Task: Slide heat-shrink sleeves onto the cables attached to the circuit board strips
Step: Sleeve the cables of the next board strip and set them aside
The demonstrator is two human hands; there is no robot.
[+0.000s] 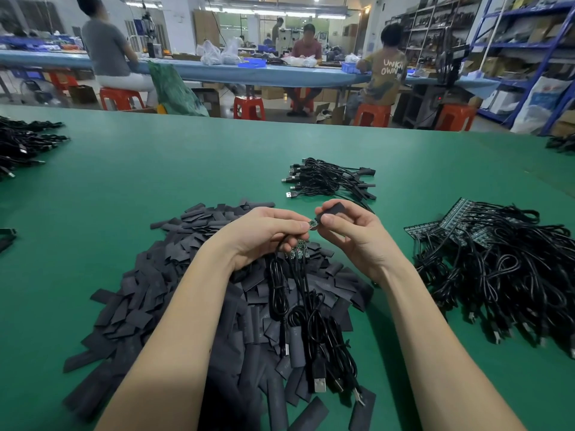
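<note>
The sleeve (334, 210) in hand is a short flat black heat-shrink piece, held above the tabletop (186, 169) with its open end at the tip of a small green circuit board (312, 224). The right hand (351, 234) has its grip closed on the sleeve, thumb and fingers pinching it. The left hand (264, 234) has its grip closed on the board and on a bundle of cables (298, 293), which hang down over the sleeve pile (193, 275).

To do the step well:
- Pinch the sleeve by its edges, so the mouth bows open instead of lying flat.
- Hold the board rigid near its free end; keep board and sleeve on one line.
- Feed one corner in first, then push the sleeve along onto the cable.
- Keep the other boards in the left hand clear of the mouth; they may snag.

Untreated boards with cables (497, 259) lie to the right; a smaller bundle (329, 178) lies beyond the hands.
</note>
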